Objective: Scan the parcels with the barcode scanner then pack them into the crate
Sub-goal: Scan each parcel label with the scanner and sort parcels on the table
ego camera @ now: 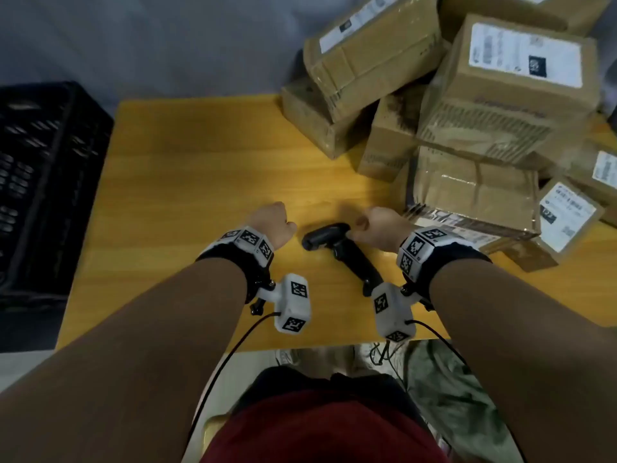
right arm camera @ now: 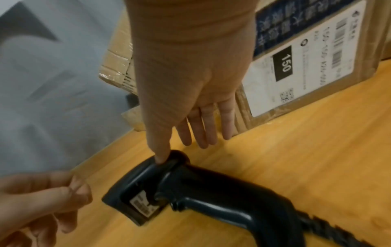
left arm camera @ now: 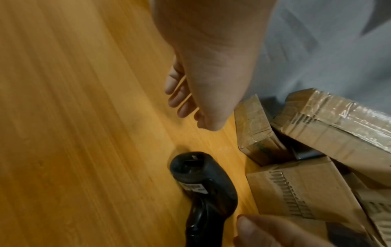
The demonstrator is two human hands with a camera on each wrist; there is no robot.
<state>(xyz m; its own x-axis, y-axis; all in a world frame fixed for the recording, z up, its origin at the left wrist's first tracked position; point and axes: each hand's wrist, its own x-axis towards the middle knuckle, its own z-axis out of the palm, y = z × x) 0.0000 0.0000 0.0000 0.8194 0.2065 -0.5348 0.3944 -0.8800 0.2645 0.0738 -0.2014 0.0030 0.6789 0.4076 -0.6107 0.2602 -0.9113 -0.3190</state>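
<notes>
Right hand just reaching the scanner, nothing scanned or packed yet

The right hand [right arm camera: 190,80], fingers loose, thumb touching the scanner [ego camera: 337,248] head, should wrap the handle, I reckon. It's black, pistol-shaped, lying near the bench's [ego camera: 200,162] front edge. Left hand [ego camera: 272,223] hangs relaxed, holding nothing. Taped brown parcels [ego camera: 500,95] crowd the right side; crate [ego camera: 40,162] is left.

Black wristbands [ego camera: 240,262], white marker-tagged camera blocks [ego camera: 293,304], black cables [ego camera: 227,359], maroon shirt [ego camera: 317,429]
</notes>
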